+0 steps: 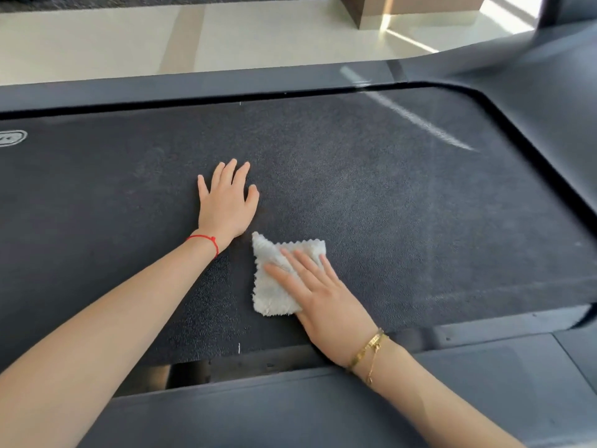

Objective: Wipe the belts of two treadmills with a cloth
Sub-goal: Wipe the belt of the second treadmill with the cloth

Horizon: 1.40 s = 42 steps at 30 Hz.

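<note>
A dark, grainy treadmill belt (403, 202) fills the middle of the view, running left to right. A small white fluffy cloth (274, 286) lies flat on it near the front edge. My right hand (323, 299) presses on the cloth with straight fingers, covering its right part. My left hand (226, 205) rests flat on the bare belt, fingers spread, just up and left of the cloth. A red string sits on the left wrist, gold bracelets on the right.
Dark side rails border the belt at the far side (193, 87) and the near side (290, 409). The treadmill's front housing (549, 92) curves up at the right. Pale tiled floor (226, 37) lies beyond. A small logo (11, 138) marks the belt's left end.
</note>
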Each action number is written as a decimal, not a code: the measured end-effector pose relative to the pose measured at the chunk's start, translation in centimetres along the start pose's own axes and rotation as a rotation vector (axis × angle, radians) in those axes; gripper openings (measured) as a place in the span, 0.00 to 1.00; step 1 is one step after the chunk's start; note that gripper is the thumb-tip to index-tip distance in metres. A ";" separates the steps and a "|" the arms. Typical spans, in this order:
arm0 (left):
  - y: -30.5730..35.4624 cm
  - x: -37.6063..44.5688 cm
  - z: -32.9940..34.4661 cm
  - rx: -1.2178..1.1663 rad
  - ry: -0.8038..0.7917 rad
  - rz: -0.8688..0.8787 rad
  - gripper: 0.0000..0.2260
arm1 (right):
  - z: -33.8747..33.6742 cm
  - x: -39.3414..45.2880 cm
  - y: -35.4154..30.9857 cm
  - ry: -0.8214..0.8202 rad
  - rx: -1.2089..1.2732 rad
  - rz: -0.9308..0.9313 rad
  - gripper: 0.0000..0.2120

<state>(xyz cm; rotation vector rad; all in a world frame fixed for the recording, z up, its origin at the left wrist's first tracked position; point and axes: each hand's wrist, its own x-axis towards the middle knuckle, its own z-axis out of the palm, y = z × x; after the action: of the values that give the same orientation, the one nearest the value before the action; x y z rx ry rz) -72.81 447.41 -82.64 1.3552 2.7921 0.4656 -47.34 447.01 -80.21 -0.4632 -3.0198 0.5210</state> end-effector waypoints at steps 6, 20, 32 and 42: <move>2.2 -2.0 0.4 0.006 -0.044 -0.016 0.24 | -1.8 -4.1 4.6 0.094 -0.002 0.254 0.32; 15.0 -4.8 3.2 -0.005 -0.108 0.313 0.25 | -2.8 -9.4 7.6 0.125 0.012 0.375 0.34; 20.0 -2.6 4.8 -0.005 -0.124 0.353 0.25 | -6.8 -13.1 19.8 0.363 -0.061 1.050 0.29; 20.7 -0.7 5.8 -0.006 -0.107 0.301 0.25 | -4.6 -10.3 14.4 0.271 -0.036 0.451 0.32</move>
<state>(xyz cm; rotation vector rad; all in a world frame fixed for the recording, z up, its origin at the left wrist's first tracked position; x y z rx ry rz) -55.71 460.47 -82.79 1.7514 2.5101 0.3903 -33.02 458.37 -80.57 -1.1286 -2.6655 0.3810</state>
